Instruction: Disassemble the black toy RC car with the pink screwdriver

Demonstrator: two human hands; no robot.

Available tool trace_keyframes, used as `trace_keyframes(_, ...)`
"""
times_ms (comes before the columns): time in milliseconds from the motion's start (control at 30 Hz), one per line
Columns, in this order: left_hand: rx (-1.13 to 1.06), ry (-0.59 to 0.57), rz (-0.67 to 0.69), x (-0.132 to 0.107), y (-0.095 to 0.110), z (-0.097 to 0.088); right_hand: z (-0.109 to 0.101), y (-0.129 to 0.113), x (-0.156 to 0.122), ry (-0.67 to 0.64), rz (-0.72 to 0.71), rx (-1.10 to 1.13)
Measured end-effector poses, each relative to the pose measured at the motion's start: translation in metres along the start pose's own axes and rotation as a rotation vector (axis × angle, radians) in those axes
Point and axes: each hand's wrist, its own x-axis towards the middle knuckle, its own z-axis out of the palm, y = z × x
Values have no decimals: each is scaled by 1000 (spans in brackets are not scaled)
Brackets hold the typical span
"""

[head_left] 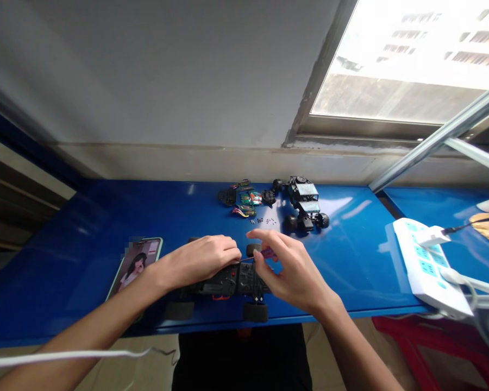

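Note:
A black toy car chassis (pixel 220 283) lies wheels outward at the front edge of the blue table. My left hand (pixel 206 255) rests over its far side, fingers bent together and gripping it. In my right hand (pixel 289 266) is a screwdriver (pixel 269 252) with a purple handle, pinched between thumb and fingers. Its thin shaft points left towards the chassis, near my left fingertips; where the tip sits is hidden. Beyond my hands lie several small screws (pixel 261 221) and a colourful toy car body shell in pieces (pixel 250 199).
A second toy car (pixel 305 198) with big black wheels stands at the back right. To the left, a phone (pixel 136 263) with a lit screen lies partly under my left forearm. A white power strip (pixel 427 263) with plugs sits at right; a white cable (pixel 65 357) crosses lower left.

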Motion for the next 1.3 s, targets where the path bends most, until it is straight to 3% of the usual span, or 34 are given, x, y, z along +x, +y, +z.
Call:
trace_keyframes(267, 220, 65, 62, 0, 5, 6, 13, -1, -1, -76, 2, -38)
trace_keyframes(533, 398, -16, 30, 2, 14, 8, 21, 0, -3, -172, 30, -82)
trace_keyframes(767, 512, -19, 12, -1, 19, 12, 24, 0, -4, -210, 51, -112)
trace_keyframes(1033, 314, 84, 43, -2, 9, 8, 25, -1, -3, -199, 55, -180)
trace_keyframes(1167, 107, 181, -77, -2, 3, 7, 24, 1, -4, -187, 79, -160)
trace_keyframes(1300, -100, 159, -189, 0, 1, 1, 21, 2, -4, -146, 118, -105)
